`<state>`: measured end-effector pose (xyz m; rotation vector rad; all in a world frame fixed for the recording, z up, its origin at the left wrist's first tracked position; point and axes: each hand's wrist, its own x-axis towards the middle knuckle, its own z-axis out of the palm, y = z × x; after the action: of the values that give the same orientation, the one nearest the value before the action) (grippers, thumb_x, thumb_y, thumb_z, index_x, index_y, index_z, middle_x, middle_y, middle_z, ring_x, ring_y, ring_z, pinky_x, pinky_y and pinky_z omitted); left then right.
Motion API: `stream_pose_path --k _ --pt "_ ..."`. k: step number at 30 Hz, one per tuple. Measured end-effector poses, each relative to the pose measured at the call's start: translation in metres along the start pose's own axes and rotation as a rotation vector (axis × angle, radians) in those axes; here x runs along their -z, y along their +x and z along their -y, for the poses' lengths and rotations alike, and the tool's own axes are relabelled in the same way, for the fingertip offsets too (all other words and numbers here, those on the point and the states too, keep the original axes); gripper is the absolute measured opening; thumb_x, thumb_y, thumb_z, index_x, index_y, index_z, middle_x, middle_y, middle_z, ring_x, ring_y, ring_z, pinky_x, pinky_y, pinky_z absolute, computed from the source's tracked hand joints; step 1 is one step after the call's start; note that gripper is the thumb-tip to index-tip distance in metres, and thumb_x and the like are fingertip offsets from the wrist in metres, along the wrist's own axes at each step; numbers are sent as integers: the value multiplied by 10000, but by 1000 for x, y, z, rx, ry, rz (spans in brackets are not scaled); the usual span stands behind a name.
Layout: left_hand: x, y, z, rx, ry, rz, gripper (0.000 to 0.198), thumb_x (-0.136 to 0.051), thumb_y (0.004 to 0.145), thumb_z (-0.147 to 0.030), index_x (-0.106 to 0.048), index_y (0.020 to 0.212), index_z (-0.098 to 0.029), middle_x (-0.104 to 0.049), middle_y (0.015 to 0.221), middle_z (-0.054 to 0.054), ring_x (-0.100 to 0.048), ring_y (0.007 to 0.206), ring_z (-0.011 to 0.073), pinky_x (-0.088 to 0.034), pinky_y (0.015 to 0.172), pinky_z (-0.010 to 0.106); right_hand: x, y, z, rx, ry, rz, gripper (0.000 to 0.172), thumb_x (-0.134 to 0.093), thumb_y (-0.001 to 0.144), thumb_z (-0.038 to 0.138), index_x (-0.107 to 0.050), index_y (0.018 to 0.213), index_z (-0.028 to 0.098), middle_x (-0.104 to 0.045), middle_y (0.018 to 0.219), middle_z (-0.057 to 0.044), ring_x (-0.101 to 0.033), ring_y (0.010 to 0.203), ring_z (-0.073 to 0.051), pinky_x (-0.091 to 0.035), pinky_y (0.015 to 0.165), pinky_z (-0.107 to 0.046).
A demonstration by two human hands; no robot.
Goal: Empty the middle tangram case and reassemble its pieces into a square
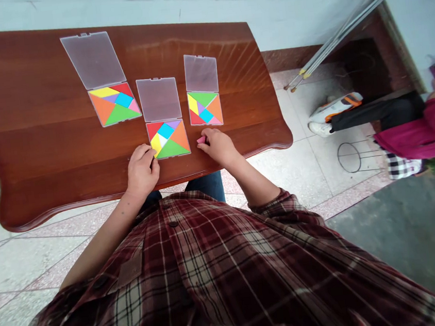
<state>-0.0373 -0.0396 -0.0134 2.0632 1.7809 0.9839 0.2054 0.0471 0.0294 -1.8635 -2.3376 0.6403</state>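
A tangram case (161,101) lies open in front of me, its clear lid folded back. Its tray holds red, yellow, blue, purple, orange and green pieces, with a white patch between the yellow and green ones. The curled fingers of my left hand (141,171) grip the lower left edge of this case. Just right of the tray, my right hand (219,146) pinches a small pink tangram piece (201,140) between thumb and fingers, a little above or on the table; the exact height cannot be told.
Two more open tangram cases, filled with coloured pieces, lie on the brown table (47,165): a left case (94,62) and a right case (201,74). Crutches (329,42) lean by the wall. A seated person (416,129) is at the far right.
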Motion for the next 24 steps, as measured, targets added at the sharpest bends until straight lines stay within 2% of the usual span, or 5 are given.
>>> stream_pose_path --k 8,14,19,23,24 --pt "0 1 -2 13 2 3 224 -435 832 -212 -624 953 -199 -623 1091 99 -562 1114 266 -474 1008 469 8 -3 23 -26 -271 85 237 -488 881 201 -584 1083 124 -639 1092 -205 -639 933 -305 -475 783 -397" --pt "0 0 -2 -4 10 -2 225 -437 835 -199 -626 957 -191 -630 1093 101 -569 1103 264 -481 999 462 7 -8 17 -48 -264 66 274 -406 878 99 -566 1098 132 -662 1057 -189 -642 924 -298 -458 773 -385" --pt "-1 0 -2 -6 -4 4 229 -431 842 -200 -625 964 -186 -620 1088 105 -563 1096 259 -476 1001 450 10 -3 5 -31 -9 11 143 -487 869 163 -573 982 171 -682 918 -108 -629 839 -239 -444 759 -346" --pt "-1 0 -1 -2 -20 11 232 -441 838 -202 -627 975 -183 -614 1094 106 -556 1100 260 -467 1012 453 5 9 20 48 382 17 9 -539 828 199 -538 824 207 -621 717 1 -582 683 -157 -451 698 -301" --pt "-1 0 -1 -6 -21 8 234 -442 837 -203 -628 977 -179 -615 1096 110 -556 1102 262 -467 1014 455 1 13 28 62 465 33 35 -541 825 208 -522 797 212 -600 682 18 -568 652 -143 -452 678 -291"
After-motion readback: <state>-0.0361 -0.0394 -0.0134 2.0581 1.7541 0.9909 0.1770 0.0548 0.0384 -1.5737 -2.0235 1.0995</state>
